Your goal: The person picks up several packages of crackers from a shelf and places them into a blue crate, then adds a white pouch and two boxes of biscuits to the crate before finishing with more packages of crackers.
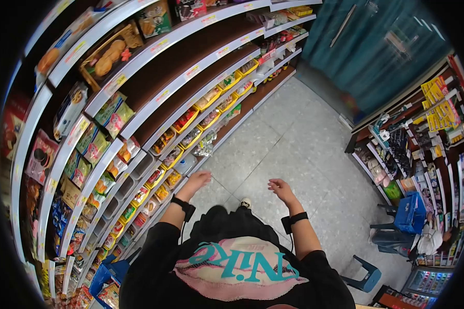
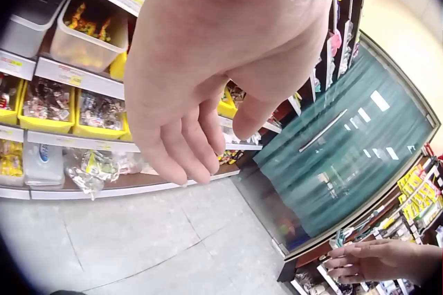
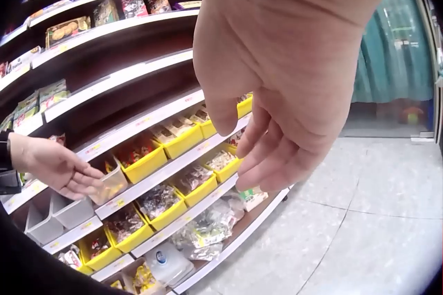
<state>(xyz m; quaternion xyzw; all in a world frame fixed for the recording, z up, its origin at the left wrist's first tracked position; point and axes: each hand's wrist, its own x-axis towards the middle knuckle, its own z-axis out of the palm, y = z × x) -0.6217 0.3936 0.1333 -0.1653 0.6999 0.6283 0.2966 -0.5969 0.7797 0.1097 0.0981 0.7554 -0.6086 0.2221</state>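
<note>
My left hand [image 1: 197, 181] hangs in front of the snack shelves with nothing in it, its fingers loosely bent. In the left wrist view that hand [image 2: 221, 67] fills the top middle. Over the floor to the right, my right hand [image 1: 281, 188] is held out at about the same height, also holding nothing; the right wrist view shows its fingers [image 3: 266, 170] relaxed. Nearest the left hand are yellow bins [image 3: 144, 163] of wrapped snacks on the lower shelves. A clear plastic container [image 3: 168, 264] and clear plastic bags [image 3: 208, 229] lie on the bottom shelf.
Grey floor tiles [image 1: 263, 139] run ahead to a glass door with a teal curtain [image 1: 366, 51]. At the right stand goods racks [image 1: 417, 159], a blue basket [image 1: 410, 212] on a stool and another stool [image 1: 365, 275]. Another blue basket [image 1: 105, 275] is at lower left.
</note>
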